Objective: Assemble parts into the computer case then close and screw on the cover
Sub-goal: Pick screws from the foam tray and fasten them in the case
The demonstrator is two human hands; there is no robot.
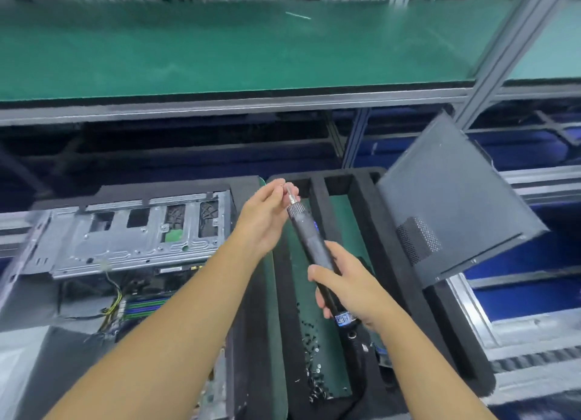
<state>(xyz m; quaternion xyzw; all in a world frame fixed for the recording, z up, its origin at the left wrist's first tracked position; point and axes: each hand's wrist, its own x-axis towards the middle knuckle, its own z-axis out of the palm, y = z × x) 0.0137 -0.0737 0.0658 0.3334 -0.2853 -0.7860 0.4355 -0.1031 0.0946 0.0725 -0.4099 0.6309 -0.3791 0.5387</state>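
An open computer case lies on its side at the left, its metal drive cage and coloured wires showing. My right hand grips the lower body of a black electric screwdriver, which points up and to the left. Around the screwdriver's metal tip, the fingers of my left hand are pinched; whether a screw sits there I cannot tell. The dark grey side cover leans tilted at the right, its vent mesh facing me.
A black foam tray below my hands holds several small dark screws on its green floor. A green-matted shelf runs across above, on aluminium framing. Blue bins sit behind and at the right.
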